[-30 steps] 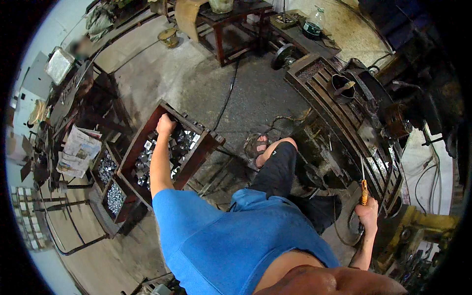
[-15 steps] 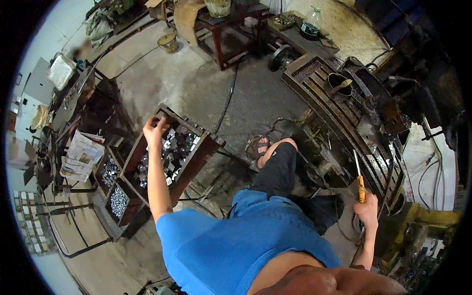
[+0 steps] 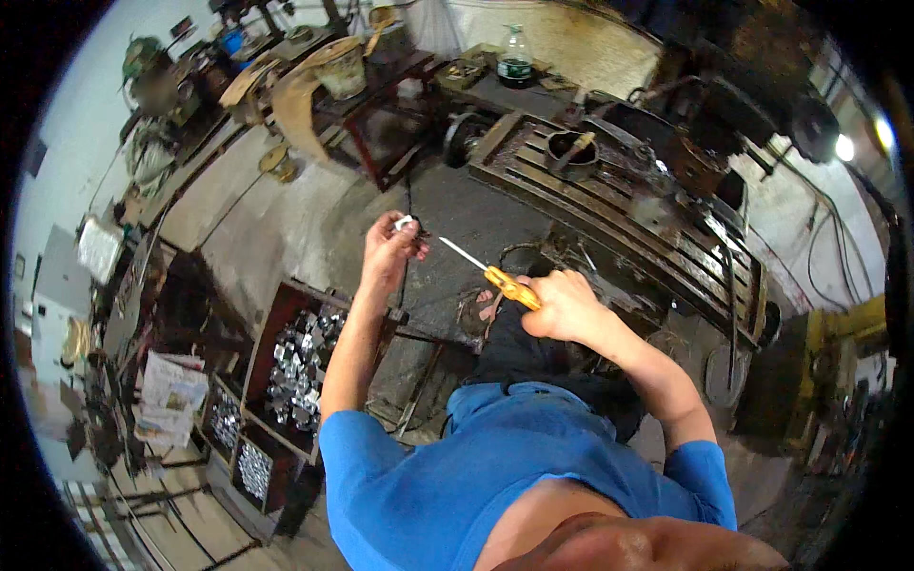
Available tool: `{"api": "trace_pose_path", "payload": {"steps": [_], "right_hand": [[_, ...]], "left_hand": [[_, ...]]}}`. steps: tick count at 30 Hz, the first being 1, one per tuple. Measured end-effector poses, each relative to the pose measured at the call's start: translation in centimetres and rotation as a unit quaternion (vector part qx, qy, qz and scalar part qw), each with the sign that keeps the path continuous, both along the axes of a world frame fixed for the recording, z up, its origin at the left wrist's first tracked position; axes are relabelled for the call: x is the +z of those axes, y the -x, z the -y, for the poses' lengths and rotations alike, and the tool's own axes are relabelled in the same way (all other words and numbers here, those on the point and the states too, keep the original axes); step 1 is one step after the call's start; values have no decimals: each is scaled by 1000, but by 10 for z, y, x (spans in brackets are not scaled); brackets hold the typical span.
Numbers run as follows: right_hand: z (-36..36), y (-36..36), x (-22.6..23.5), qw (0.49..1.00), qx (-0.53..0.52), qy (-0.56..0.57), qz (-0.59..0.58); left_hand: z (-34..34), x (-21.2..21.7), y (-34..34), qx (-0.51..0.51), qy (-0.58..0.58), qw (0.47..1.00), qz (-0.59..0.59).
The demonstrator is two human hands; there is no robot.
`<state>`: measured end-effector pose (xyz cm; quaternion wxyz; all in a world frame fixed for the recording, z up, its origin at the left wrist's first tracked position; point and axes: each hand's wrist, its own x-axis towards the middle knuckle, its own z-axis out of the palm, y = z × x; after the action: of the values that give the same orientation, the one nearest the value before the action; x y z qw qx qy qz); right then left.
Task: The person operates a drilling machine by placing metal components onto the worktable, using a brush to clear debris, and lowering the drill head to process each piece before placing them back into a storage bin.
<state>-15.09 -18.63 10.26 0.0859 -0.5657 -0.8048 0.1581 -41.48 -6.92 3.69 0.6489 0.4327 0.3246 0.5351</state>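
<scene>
My left hand [image 3: 388, 249] is raised above the floor, its fingers closed on a small metal block [image 3: 406, 223] with a bright face and a dark side. To its right, my right hand [image 3: 568, 303] grips a yellow-handled tool [image 3: 514, 287] with a long, slim, tapering metal shaft. Whether it is a file or a screwdriver I cannot tell. The tip points at the block, a short gap apart from it. Below my left forearm stands a wooden bin [image 3: 259, 373] holding many similar metal blocks [image 3: 297, 366].
Smaller compartments [image 3: 253, 471] with little metal parts adjoin the bin, beside a newspaper [image 3: 171, 395]. A slotted machine table [image 3: 609, 205] runs along the right, with a dark pot and brush [image 3: 571, 157] on it. At the back are a red-framed stand [image 3: 381, 171] and a bottle [image 3: 514, 59].
My left hand has come up out of the bin with a metal block. My right hand has swung left from beside the machine table, bringing the tool near the block.
</scene>
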Motion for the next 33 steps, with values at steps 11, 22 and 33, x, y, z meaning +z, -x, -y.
{"api": "trace_pose_path", "payload": {"steps": [11, 22, 33], "right_hand": [[57, -106, 3, 987, -146, 72, 4], [38, -252, -30, 876, -476, 55, -56], [103, -305, -41, 785, -321, -212, -486]], "left_hand": [[-5, -16, -100, -105, 54, 990, -75], [-34, 16, -321, -289, -119, 874, -372], [-63, 6, -455, -220, -519, 486, -668]]}}
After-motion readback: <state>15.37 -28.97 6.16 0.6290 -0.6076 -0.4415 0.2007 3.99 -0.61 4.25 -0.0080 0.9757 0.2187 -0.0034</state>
